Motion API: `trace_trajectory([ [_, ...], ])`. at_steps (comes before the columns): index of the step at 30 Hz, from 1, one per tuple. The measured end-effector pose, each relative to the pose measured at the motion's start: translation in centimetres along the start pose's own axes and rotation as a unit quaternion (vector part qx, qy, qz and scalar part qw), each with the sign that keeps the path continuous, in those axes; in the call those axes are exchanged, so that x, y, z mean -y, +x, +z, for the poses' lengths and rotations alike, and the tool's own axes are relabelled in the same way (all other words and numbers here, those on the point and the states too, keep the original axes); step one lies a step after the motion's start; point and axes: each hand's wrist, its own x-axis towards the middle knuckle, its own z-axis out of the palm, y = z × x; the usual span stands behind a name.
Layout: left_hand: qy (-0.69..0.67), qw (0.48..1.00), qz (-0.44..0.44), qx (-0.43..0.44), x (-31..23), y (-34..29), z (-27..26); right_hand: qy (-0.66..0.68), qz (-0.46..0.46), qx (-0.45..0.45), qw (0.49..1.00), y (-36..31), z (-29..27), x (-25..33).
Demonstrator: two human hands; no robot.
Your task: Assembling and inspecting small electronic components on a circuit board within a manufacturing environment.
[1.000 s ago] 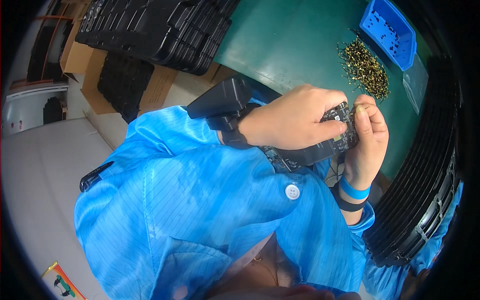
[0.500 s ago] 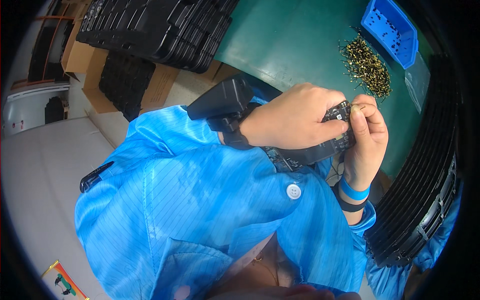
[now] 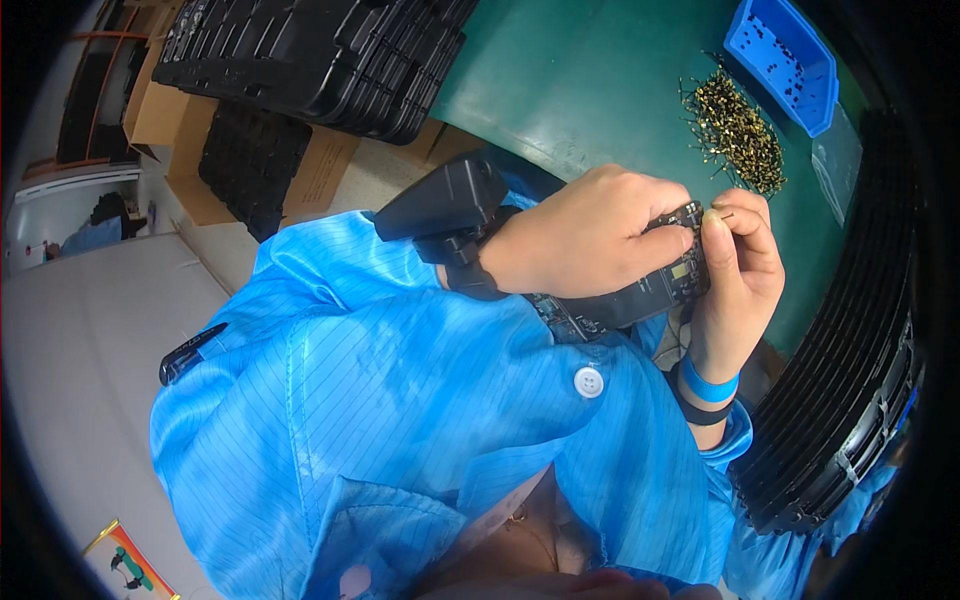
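Observation:
A long black circuit board (image 3: 655, 292) lies slantwise in front of my chest. My left hand (image 3: 590, 235) is closed on it from above, with the thumb across its face near the far end. Beside that end, my right hand (image 3: 738, 265) pinches a tiny gold-coloured part (image 3: 727, 216) between thumb and forefinger. Most of this part is hidden by the fingertips. Whether it touches the board I cannot tell. Beyond the hands, a pile of small gold-and-black pieces with thin leads (image 3: 737, 135) lies on the green table (image 3: 560, 85).
Behind the pile stands a blue bin (image 3: 785, 75) with small dark bits inside, and a clear plastic bag (image 3: 835, 170) lies beside it. Black trays are stacked at the left (image 3: 310, 60) and at the right (image 3: 840, 330). An open cardboard box (image 3: 325, 170) sits on the left.
My left thumb has slid up the board, covering a small white label and baring a pale patch. My right hand has shifted slightly right, still pinching. Someone in blue has appeared at the far left.

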Motion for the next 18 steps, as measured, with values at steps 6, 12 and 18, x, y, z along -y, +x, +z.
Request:
trace_trajectory([
  [6, 0.002, 1.000, -0.007, -0.003, -0.05, -0.02, 0.06, -0.026, 0.001, -0.015, 1.000, -0.06, 0.16, 0.30],
  [12, 0.018, 1.000, 0.001, -0.010, -0.26, -0.05, -0.01, -0.028, -0.004, -0.016, 0.999, -0.06, 0.20, 0.28],
  [18, 0.027, 0.999, 0.014, -0.014, -0.13, -0.08, 0.09, -0.029, -0.012, -0.014, 0.999, -0.12, 0.26, 0.41],
])
